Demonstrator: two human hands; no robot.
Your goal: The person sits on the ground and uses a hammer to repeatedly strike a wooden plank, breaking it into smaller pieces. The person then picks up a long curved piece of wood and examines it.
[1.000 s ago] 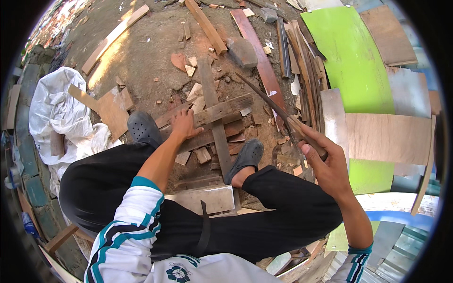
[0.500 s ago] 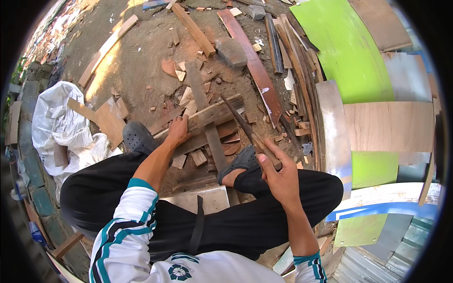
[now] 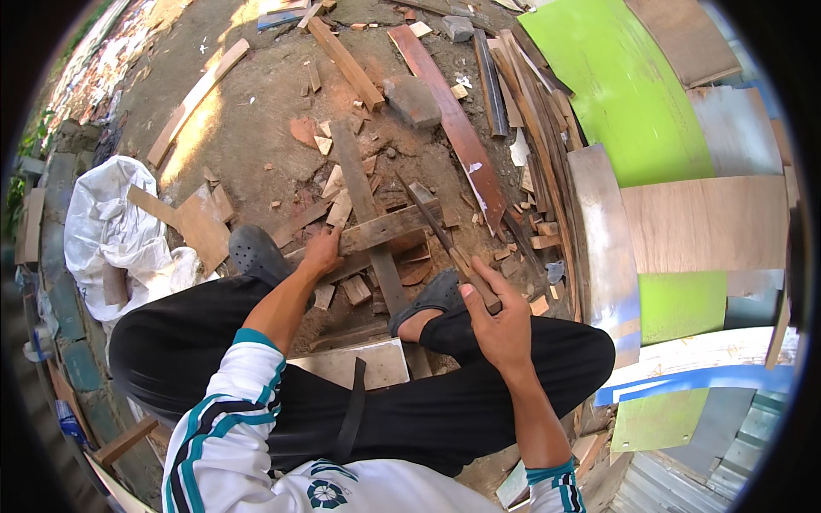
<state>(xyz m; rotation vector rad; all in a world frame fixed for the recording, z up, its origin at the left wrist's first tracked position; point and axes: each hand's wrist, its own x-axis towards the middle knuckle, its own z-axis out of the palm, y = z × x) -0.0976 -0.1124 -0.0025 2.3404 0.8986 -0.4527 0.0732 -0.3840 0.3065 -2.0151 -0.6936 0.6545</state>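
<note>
In my right hand (image 3: 500, 325) is a machete (image 3: 438, 229), its long dark blade tapering up and to the left; my fingers wrap its wooden handle (image 3: 477, 284). My left hand (image 3: 321, 252) grips the left part of a worn wooden beam (image 3: 389, 226), its fingers partly hidden from view. That beam lies across a darker plank (image 3: 354, 171) on the ground in front of me. The blade is above the beam's right end; whether they touch I cannot tell. Wood offcuts (image 3: 357, 289) lie just below the beam, between my shoes.
A grey stone block (image 3: 412, 101) and a long reddish-brown board (image 3: 453, 128) lie beyond the beam. Long wood strips (image 3: 539, 128) line the right, beside green sheets (image 3: 616, 94). At left are a white sack (image 3: 111, 231) and a thin plywood piece (image 3: 201, 224).
The machete and my right hand have shifted slightly down and left. My left hand stays at the beam, which appears a little lower at its right end.
</note>
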